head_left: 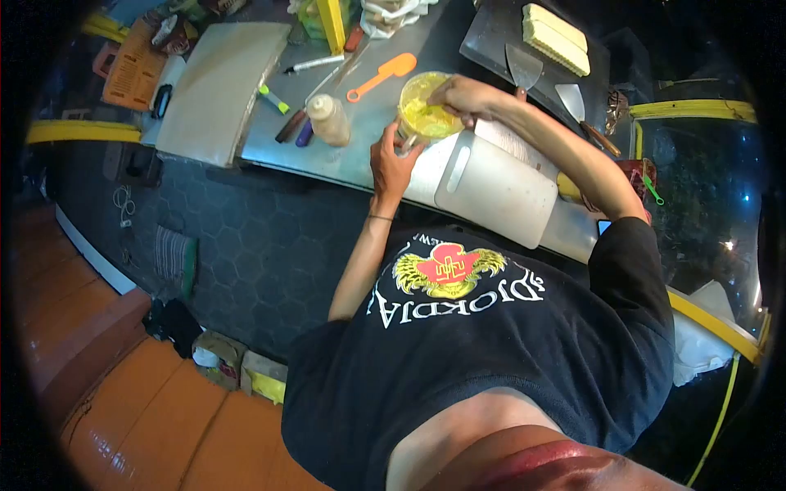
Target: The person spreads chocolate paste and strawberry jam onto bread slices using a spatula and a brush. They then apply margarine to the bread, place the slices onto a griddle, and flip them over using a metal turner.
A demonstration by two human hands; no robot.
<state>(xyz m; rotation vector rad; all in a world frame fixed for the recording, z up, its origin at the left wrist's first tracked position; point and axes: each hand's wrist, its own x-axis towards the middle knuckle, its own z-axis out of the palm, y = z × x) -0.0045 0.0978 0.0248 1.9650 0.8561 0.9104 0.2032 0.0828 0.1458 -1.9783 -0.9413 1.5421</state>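
Observation:
A clear plastic tub (403, 123) with a yellow mixture (434, 123) inside stands at the counter's near side. Wrapped around its near left side, at what looks like a handle, is my left hand (393, 164). My right hand (465, 96) reaches over the rim with its fingers curled down into the tub; what they pinch is hidden. Left of the tub are an orange spatula (383, 76) and a squeeze bottle (329, 121) of pale liquid. A white cutting board (498, 192) lies to the right, below my right forearm.
At the back right a dark griddle (495, 37) bears a pale block of bread (556, 39) and a metal scraper (524, 67). Another scraper (571, 102) lies nearer. A large pale board (217, 94) covers the left end. Dark-handled tools (291, 125) and a green-tipped brush (274, 99) lie near the bottle.

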